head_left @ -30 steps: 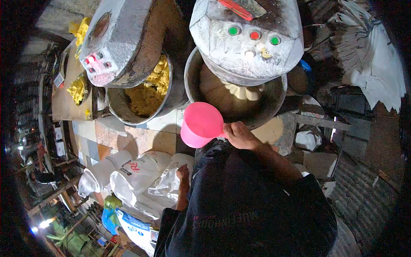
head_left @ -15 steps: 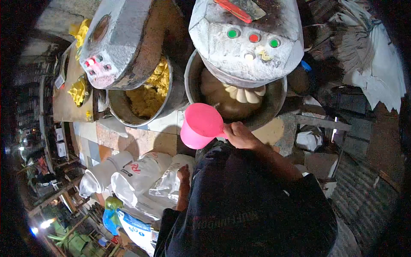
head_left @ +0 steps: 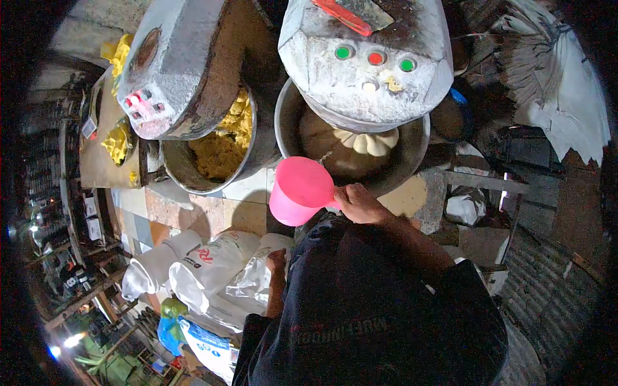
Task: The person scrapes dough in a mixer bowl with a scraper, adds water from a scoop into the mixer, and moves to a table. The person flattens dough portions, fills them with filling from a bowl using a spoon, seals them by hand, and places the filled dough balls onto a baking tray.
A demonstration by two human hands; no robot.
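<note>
A pink plastic dipper point(head_left: 300, 191) is held by its handle in my right hand point(head_left: 358, 203), at the near left rim of a large metal mixer bowl point(head_left: 412, 161). Inside that bowl lies pale dough point(head_left: 351, 148), partly under the mixer head point(head_left: 370, 83). My left hand point(head_left: 277, 260) hangs low at my left side, beside white sacks point(head_left: 219, 260); its fingers are mostly hidden, and I cannot make out whether it touches a sack.
To the left, a second mixer point(head_left: 170, 71) stands over a bowl of yellow mixture point(head_left: 222, 151). Beyond it is a board point(head_left: 106, 157) with yellow-smeared items. A red-handled scraper point(head_left: 344, 16) lies on the right mixer. A wooden frame point(head_left: 486, 183) stands at the right.
The view has shifted slightly, so the mixers sit a little further left. The dough has turned somewhat in its bowl. My right hand keeps hold of the dipper.
</note>
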